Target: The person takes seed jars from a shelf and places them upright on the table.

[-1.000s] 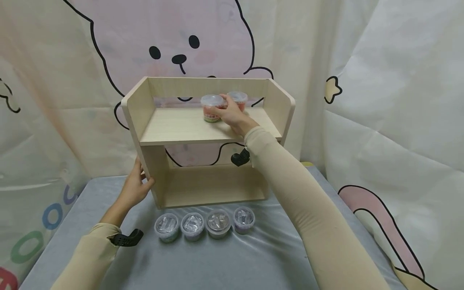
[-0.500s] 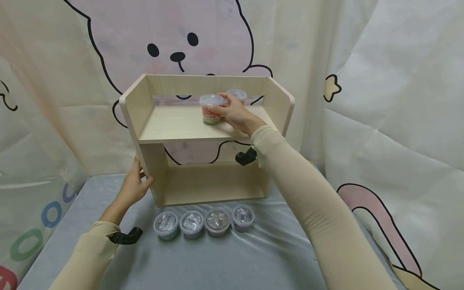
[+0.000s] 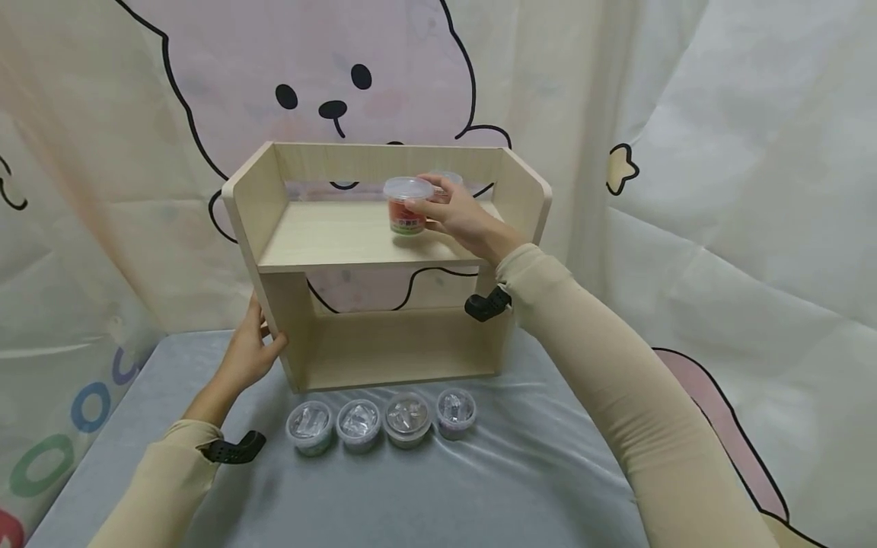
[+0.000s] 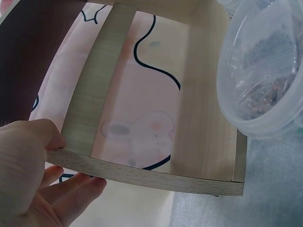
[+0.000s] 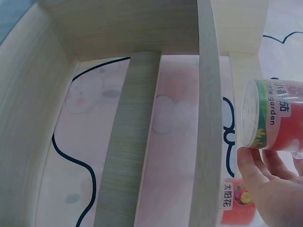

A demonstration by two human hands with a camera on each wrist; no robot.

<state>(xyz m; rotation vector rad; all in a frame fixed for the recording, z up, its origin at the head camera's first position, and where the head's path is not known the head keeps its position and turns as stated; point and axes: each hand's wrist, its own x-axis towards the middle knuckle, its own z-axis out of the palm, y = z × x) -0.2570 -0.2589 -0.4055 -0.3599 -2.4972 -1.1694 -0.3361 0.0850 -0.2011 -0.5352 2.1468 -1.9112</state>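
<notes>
A red-labelled lidded cup (image 3: 407,207) is held, fingers curled round it, by the right hand (image 3: 457,217) just above the shelf's (image 3: 329,236) upper board near its right end, apparently mid-placement or mid-removal, while the left hand (image 3: 248,358) clasps the shelf's left front edge.

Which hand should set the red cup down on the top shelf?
Probably the right hand. It already grips the red cup just above the top shelf. The left hand is low down, holding the shelf's side panel.
</notes>
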